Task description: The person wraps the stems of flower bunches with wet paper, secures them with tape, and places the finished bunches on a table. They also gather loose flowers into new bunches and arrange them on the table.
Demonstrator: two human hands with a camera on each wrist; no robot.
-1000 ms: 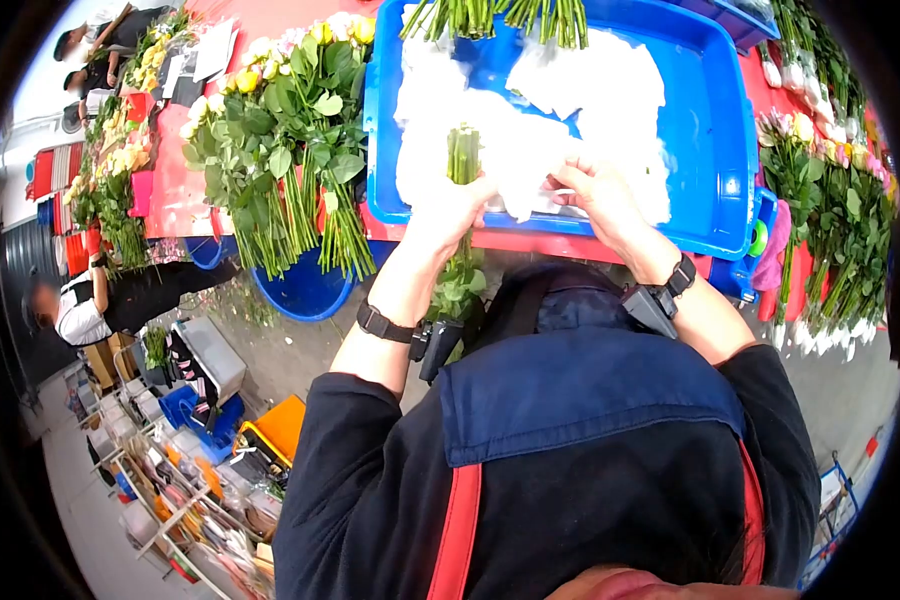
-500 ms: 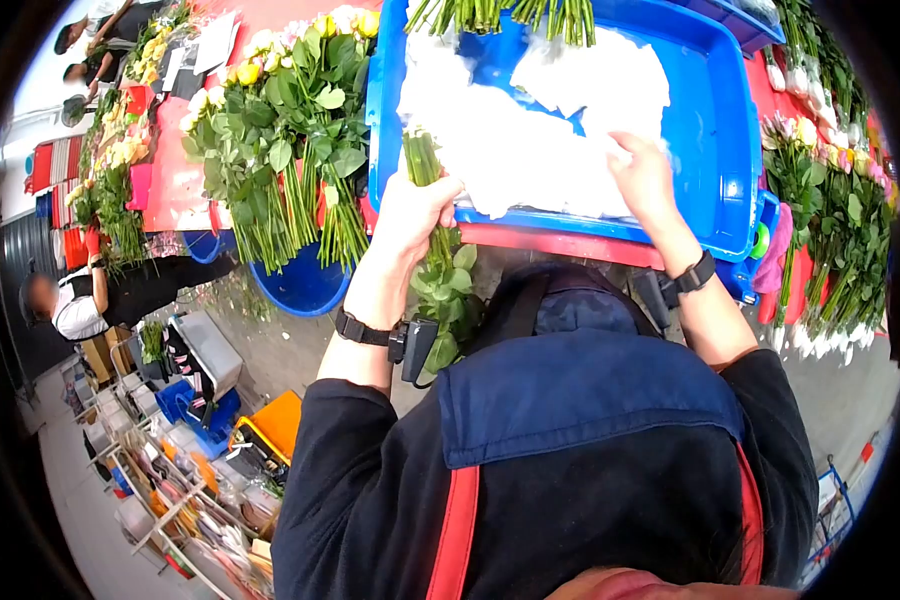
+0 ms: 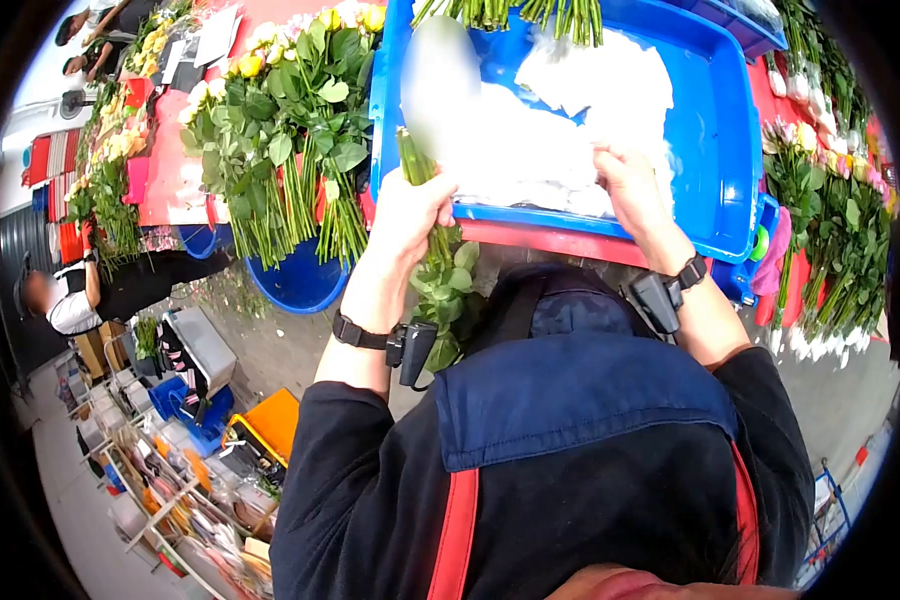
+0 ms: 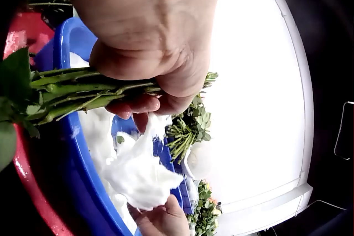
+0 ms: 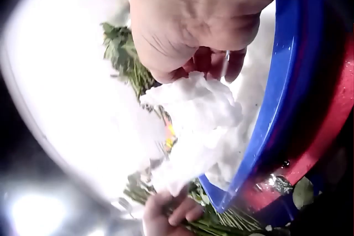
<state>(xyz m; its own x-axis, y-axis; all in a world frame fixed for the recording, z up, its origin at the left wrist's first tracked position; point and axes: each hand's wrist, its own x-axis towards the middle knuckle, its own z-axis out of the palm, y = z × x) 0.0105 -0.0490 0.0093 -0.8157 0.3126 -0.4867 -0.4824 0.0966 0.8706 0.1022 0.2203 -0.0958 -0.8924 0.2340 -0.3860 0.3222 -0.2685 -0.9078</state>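
Note:
A bunch of leafy green stems (image 3: 413, 157) is gripped in my left hand (image 3: 410, 222), at the near left corner of the blue tub (image 3: 715, 140). Its cut ends point up toward the tub and its leaves (image 3: 445, 295) hang below the hand. My right hand (image 3: 638, 200), over the near side of the tub, pinches a soft white wad (image 5: 193, 109) that looks like wet cotton. In the left wrist view the wad (image 4: 141, 175) stretches from the right fingers toward the left hand's fingertips. More of the white material (image 3: 530, 140) covers much of the tub floor.
Cut stems (image 3: 565, 20) lie across the tub's far edge. Leafy roses (image 3: 300, 110) are piled left on the red table (image 3: 175, 190), and more bunches (image 3: 820, 230) lie right. A round blue bucket (image 3: 300, 285) stands below. Another person (image 3: 70, 300) works at far left.
My hands have moved apart: the left one went left with the stems, which now tilt, and the right one went right, then came slightly back toward me.

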